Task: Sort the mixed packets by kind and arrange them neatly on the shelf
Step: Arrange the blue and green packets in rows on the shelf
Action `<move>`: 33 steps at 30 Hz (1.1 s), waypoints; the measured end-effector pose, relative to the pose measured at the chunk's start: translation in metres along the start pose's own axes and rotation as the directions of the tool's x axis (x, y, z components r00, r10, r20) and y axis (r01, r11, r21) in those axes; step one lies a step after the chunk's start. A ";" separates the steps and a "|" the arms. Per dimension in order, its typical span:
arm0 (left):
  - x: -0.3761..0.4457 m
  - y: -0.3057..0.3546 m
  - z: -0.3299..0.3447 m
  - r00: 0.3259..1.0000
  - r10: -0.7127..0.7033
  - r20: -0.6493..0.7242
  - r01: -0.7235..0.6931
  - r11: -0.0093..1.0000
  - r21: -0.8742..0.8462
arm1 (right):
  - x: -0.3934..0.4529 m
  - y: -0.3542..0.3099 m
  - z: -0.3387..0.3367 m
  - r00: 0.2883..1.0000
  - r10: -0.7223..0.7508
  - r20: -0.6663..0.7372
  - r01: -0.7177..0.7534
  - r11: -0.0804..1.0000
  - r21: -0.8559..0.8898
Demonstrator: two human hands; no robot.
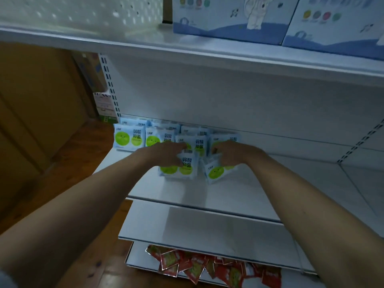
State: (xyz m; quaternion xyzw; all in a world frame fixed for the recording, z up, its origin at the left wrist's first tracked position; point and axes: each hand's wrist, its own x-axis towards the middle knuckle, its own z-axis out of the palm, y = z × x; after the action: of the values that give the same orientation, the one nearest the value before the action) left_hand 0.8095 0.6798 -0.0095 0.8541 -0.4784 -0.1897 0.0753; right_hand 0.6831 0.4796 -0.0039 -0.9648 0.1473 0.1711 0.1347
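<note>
Several light-blue packets with green circles (129,137) stand in a row at the back left of the white middle shelf (259,194). In front of that row, my left hand (166,153) grips a stack of the same packets (182,167), fingers curled over its top edge. My right hand (230,153) holds another blue-and-green packet (216,171), which leans tilted just right of the stack. Both forearms reach in from below.
A pile of red packets (207,267) lies loose on the bottom shelf. Blue-and-white boxes (239,17) stand on the top shelf. A bare white shelf board (207,231) sits between. Brown cartons (41,111) and a wooden floor are to the left.
</note>
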 end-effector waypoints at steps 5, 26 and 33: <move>0.038 -0.001 -0.003 0.998 0.053 0.031 -0.056 0.991 0.119 | 0.036 0.017 -0.007 0.998 0.056 0.040 -0.055 0.998 -0.016; 0.032 -0.015 0.001 0.992 0.128 -0.011 -0.128 0.973 -0.194 | 0.012 0.016 0.021 0.763 0.185 -0.620 -0.001 0.958 0.286; -0.018 -0.016 -0.005 0.998 0.050 -0.041 -0.060 0.952 -0.301 | -0.020 -0.071 0.051 0.952 0.022 -0.305 0.186 0.751 0.634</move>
State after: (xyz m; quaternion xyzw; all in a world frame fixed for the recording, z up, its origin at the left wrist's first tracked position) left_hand 0.8154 0.7033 -0.0049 0.8218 -0.4661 -0.2443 0.2183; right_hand 0.6741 0.5649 -0.0279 -0.8760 0.1732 -0.0426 0.4482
